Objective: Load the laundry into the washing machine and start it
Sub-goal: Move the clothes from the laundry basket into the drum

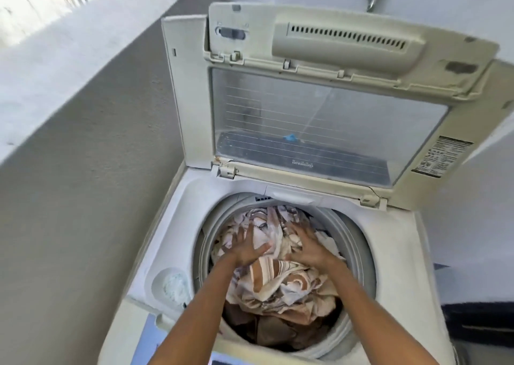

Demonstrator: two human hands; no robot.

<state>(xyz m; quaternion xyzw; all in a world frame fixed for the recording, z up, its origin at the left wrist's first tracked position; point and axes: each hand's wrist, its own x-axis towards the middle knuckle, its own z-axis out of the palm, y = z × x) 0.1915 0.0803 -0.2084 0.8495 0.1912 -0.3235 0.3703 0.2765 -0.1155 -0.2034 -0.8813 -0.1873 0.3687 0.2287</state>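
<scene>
a top-loading washing machine [178,198] stands with its lid [319,109] folded up and back, the clear window of the lid facing the camera. the round drum [358,242] is nearly full of laundry [281,289], a crumpled heap of cream, white and brown striped cloth with darker brown pieces low at the near side. both arms reach down into the drum from the bottom of the view. the left hand [247,246] lies flat on the cloth at the left of the heap, fingers straight and spread, thumb out to the right, holding nothing. the right hand [306,246] lies on the cloth just beside it to the right, fingers also straight and fanned, palm down on the pile, not gripping anything. the two hands are near each other but apart, with a fold of striped cloth between them. on the machine's top deck, left of the drum, a small round recess [173,285] holds something white. a grey rough wall [83,198] runs along the left side of the machine.
</scene>
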